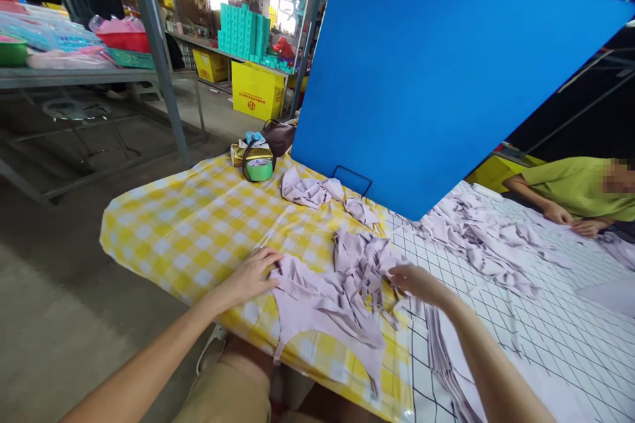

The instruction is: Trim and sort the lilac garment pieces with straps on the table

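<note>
A pale lilac fabric garment [322, 314] with narrow straps lies partly spread on the checked cloth in front of me. At its upper left edge is my left hand [253, 275], thumb and fingers apart and touching the fabric. My right hand [419, 283] has its fingers closed on the right side of a crumpled lilac garment [364, 254], just above and beside the spread one. The fingertips of that hand are partly hidden by the fabric. Loose straps dangle between the two garments, so where one ends and the other begins is hard to tell.
A blue board [421, 92] stands across the table's far side. Green tape [258, 170] and a brown bag [278, 137] sit at the back left. Lilac pieces [476, 231] heap on the right, where a person in a green top [575, 185] works. Stacked fabric [444, 357] lies near my right forearm.
</note>
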The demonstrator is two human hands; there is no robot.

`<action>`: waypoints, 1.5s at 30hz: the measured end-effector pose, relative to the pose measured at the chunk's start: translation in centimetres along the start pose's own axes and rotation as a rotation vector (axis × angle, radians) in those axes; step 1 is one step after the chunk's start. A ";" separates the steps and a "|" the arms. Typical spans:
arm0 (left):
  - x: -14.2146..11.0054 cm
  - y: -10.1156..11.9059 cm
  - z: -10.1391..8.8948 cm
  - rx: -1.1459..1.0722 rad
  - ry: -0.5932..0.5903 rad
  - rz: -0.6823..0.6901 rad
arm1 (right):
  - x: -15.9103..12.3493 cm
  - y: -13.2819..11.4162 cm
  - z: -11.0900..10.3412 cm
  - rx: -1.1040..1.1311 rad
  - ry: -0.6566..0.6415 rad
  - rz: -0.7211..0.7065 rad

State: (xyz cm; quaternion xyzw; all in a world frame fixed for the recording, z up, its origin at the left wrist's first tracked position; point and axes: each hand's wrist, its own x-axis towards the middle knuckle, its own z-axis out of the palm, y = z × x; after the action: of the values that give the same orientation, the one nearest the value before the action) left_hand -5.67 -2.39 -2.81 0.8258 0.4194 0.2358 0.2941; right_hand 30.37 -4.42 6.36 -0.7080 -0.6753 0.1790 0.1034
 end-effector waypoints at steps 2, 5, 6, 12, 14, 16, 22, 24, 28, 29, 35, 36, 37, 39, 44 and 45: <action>1.0 0.1 0.0 0.020 0.029 -0.010 | -1.0 -1.5 2.5 -0.036 -0.052 -0.050; 3.3 0.7 0.5 0.079 -0.020 0.036 | -1.8 -3.9 5.5 -0.132 -0.151 -0.224; 3.9 0.9 0.7 0.098 -0.055 0.048 | -2.0 -4.4 6.1 -0.181 -0.187 -0.262; 4.5 1.7 0.0 0.045 -0.257 0.018 | -2.6 -4.2 8.0 -0.295 -0.231 -0.199; 3.8 1.9 -0.8 -0.050 -0.259 0.037 | -2.7 -3.8 8.2 -0.266 -0.227 -0.196; 3.4 2.1 -1.3 -0.178 -0.244 0.070 | -2.5 -3.5 8.3 -0.228 -0.215 -0.196; 4.4 2.7 -0.7 -0.339 -0.074 -0.006 | 0.6 -2.1 7.6 -0.206 -0.107 -0.158; 5.0 2.7 -0.1 -0.324 0.041 -0.090 | 1.5 -1.7 7.1 -0.234 -0.063 -0.124; 5.4 2.3 0.7 -0.211 0.060 -0.141 | 1.3 -2.3 6.6 -0.280 -0.029 -0.123; 5.4 2.2 0.8 -0.175 0.047 -0.129 | 0.9 -2.7 6.8 -0.280 -0.041 -0.141; 4.9 2.0 0.7 -0.100 -0.005 -0.085 | -0.6 -4.0 7.6 -0.246 -0.141 -0.150; 4.8 2.1 0.4 -0.103 -0.010 -0.092 | -0.8 -4.1 7.4 -0.235 -0.154 -0.147; 4.6 2.1 0.0 -0.106 -0.016 -0.097 | -1.2 -4.1 7.0 -0.224 -0.169 -0.146; 4.3 2.2 -1.2 -0.131 -0.046 -0.085 | -2.1 -4.1 5.9 -0.192 -0.196 -0.156; 3.3 2.8 -4.6 -0.350 -0.165 0.035 | -5.8 -4.2 1.5 0.078 -0.187 -0.141; 3.2 3.2 -5.2 -0.412 -0.185 0.041 | -6.5 -4.3 0.6 0.119 -0.178 -0.144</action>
State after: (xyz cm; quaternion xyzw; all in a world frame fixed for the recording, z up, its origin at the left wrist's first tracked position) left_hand -5.55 0.24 3.55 0.7748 0.3170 0.2457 0.4888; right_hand 26.02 -10.64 8.24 -0.6317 -0.7191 0.2729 0.0972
